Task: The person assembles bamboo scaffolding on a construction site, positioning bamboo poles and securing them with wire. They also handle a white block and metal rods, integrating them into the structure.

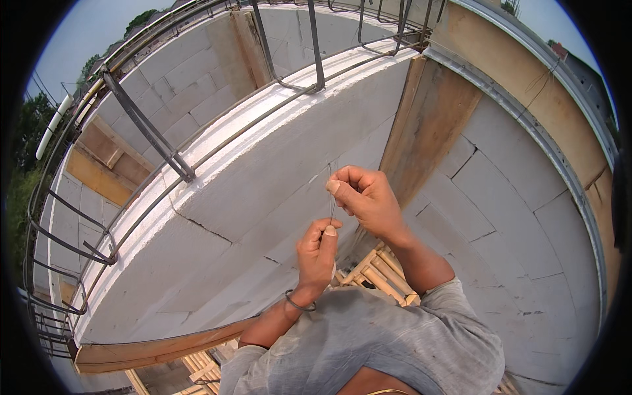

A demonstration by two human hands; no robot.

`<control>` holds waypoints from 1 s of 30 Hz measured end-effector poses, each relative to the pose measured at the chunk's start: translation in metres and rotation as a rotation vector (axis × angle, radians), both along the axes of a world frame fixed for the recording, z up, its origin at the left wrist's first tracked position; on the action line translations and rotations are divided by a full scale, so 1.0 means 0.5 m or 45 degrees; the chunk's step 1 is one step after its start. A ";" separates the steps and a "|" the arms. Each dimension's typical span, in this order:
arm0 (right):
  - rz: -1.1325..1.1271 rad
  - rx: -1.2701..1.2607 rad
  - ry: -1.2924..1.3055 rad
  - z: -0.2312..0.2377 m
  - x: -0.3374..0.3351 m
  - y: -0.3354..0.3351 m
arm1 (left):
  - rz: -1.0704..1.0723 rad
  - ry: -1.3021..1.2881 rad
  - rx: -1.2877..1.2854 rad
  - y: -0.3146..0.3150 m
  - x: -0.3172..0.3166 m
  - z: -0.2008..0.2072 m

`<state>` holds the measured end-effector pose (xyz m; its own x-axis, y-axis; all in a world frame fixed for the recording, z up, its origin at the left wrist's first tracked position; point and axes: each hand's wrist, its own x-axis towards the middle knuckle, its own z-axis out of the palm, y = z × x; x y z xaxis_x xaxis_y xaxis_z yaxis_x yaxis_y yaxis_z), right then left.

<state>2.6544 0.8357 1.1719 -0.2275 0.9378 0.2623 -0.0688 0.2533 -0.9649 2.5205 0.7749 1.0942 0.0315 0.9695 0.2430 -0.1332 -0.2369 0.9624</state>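
Observation:
A thin dark wire (332, 209) runs almost upright between my two hands, in front of the pale block wall (263, 171). The lower part of it is pinched between thumb and forefinger of my left hand (316, 255). Higher and slightly to the right, my right hand (370, 201) grips the wire's upper part with thumb and fingertips closed. A short end of wire sticks up above the right fingertips. Both hands are held apart from the wall. A dark loop (300, 302) circles my left wrist.
A rebar cage (138, 128) with bent stirrups follows the wall's top edge. To the right are an upright wooden board (431, 125) and metal-edged formwork (533, 125). Wooden or bamboo slats (382, 270) lie below my arms, and another board (158, 347) borders the wall's lower left.

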 end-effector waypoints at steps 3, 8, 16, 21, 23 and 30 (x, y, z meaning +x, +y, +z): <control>0.041 -0.004 0.013 -0.013 -0.011 -0.016 | -0.056 -0.036 -0.026 -0.017 -0.015 0.012; 0.095 0.067 -0.027 -0.037 -0.047 -0.037 | 0.066 -0.071 -0.045 -0.040 -0.038 0.034; 0.035 0.600 -0.325 -0.034 -0.107 -0.049 | 0.390 0.034 -0.038 -0.082 -0.098 0.005; 0.047 1.060 -0.465 -0.033 -0.132 -0.025 | 0.441 0.197 -0.100 -0.107 -0.132 0.022; 0.122 1.011 -0.710 -0.041 -0.125 -0.024 | 0.439 0.352 -0.129 -0.123 -0.147 0.034; 0.233 1.688 -0.880 -0.010 -0.134 -0.029 | 0.217 -0.073 -0.472 -0.132 -0.208 0.019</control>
